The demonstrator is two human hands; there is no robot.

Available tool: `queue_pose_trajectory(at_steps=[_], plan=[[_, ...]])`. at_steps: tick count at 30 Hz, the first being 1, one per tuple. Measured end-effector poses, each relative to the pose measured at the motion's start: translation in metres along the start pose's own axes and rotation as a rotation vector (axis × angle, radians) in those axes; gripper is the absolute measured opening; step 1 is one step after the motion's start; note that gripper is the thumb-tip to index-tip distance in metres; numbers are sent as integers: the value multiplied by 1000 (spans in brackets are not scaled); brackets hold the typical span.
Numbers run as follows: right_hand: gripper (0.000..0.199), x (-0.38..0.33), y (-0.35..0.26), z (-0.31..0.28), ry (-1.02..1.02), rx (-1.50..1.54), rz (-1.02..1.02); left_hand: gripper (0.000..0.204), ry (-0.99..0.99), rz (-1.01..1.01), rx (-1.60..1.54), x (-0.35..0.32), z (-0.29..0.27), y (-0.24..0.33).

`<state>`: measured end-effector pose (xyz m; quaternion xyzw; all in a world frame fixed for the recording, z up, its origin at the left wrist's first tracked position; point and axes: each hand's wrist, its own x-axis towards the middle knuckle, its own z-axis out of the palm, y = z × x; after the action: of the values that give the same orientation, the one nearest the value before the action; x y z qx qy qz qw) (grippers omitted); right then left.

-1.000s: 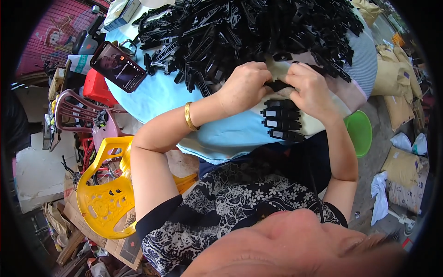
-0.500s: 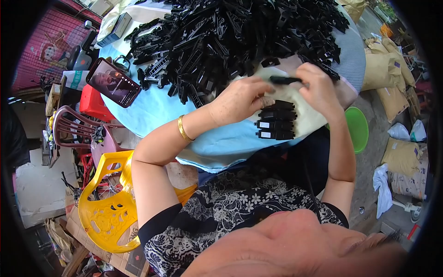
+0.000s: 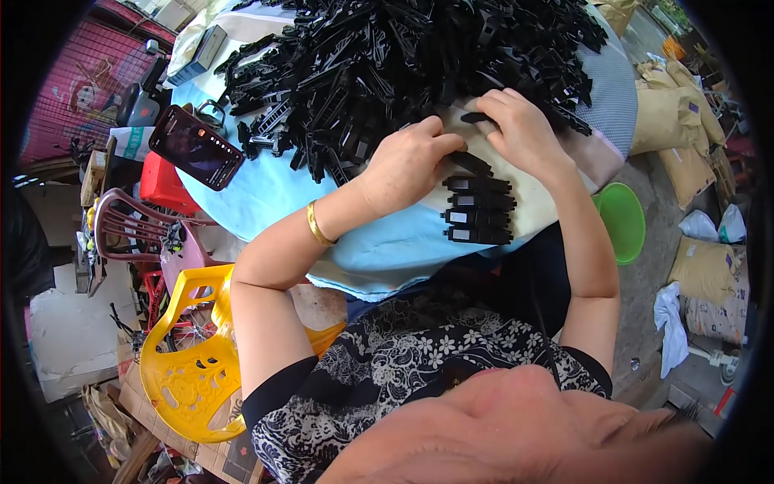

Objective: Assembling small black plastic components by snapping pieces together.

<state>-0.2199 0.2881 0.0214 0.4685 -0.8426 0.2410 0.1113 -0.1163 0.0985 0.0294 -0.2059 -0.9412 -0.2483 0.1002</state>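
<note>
A big heap of black plastic parts (image 3: 387,64) covers the far side of a round table with a light blue cloth (image 3: 274,189). A short row of the same black parts (image 3: 480,211) lies neatly stacked near the table's front edge. My left hand (image 3: 403,165), with a gold bangle on its wrist, has its curled fingers on a black part (image 3: 470,164) just above that row. My right hand (image 3: 524,133) pinches another small black part (image 3: 477,118) at the heap's edge. The two hands are close together but not touching.
A phone (image 3: 196,147) lies on the table's left side, with a dark box (image 3: 205,50) beyond it. A yellow plastic chair (image 3: 189,367) and red stools (image 3: 161,185) stand to the left. A green basin (image 3: 625,222) and tan sacks (image 3: 669,121) sit on the right.
Both hands held one black part together above the row. They have now separated: my left hand has lowered toward the row and my right hand has reached up to the heap.
</note>
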Motion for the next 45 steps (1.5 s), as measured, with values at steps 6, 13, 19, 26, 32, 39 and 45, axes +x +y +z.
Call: queue_pose_trajectory(at_steps=[6, 13, 19, 26, 32, 39, 45], plan=[[25, -17, -6, -18, -25, 74, 103, 35, 99, 50, -76, 3, 6, 0], [24, -27, -5, -24, -48, 320, 373, 31, -42, 39, -85, 3, 14, 16], [29, -38, 14, -24, -31, 425, 326, 19, 63, 35, -30, 5, 12, 4], [19, -47, 1, -45, -50, -77, 301, 19, 72, 156, -158, 5, 9, -4], [22, -38, -21, -30, 13, 115, 90, 22, 74, -15, -67, 0, 7, -3], [17, -36, -27, -31, -41, 48, 67, 18, 95, -10, -107, 3, 10, -5], [18, -31, -26, -11, 33, 141, -24, 16, 105, 40, -89, 3, 18, -2]])
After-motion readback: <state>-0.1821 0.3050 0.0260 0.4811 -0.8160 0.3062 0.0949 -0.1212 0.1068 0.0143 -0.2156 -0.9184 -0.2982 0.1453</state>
